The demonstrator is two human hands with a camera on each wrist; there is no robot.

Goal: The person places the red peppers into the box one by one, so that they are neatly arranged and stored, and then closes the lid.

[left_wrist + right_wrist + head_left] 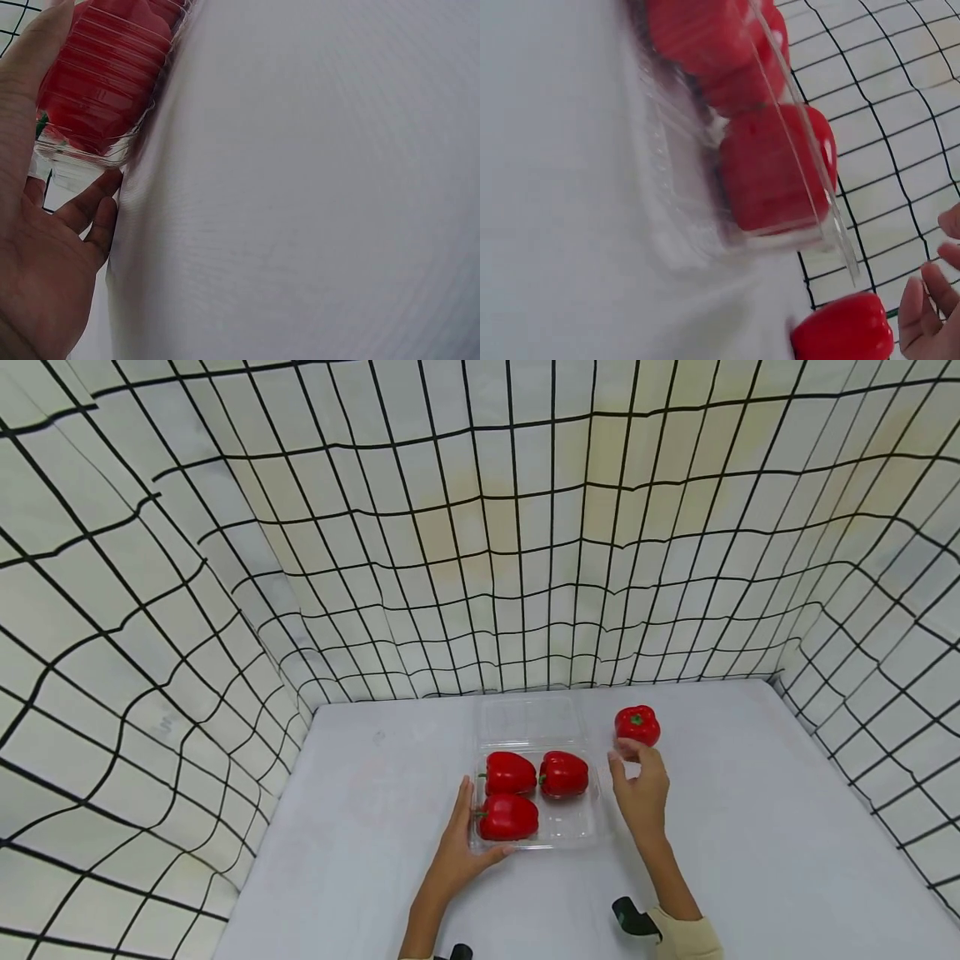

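Observation:
A clear plastic clamshell container (pixel 566 832) lies with its lid folded back on the white table. Inside it are three red bell peppers: a back left pepper (pixel 510 772), a back right pepper (pixel 566 775) and a front left pepper (pixel 512 818). My left hand (pixel 454 853) rests against the container's front left corner, fingers along the left side and thumb by the front edge. Right of the container is another red bell pepper (pixel 637 723), its green stem facing me. Just in front of that pepper is my right hand (pixel 643 785), fingers loosely bent, holding nothing.
The raised clear lid (pixel 531 720) extends behind the container. White sheeting with a black net (pixel 517 552) over it walls the table (pixel 360 827) at the back and both sides.

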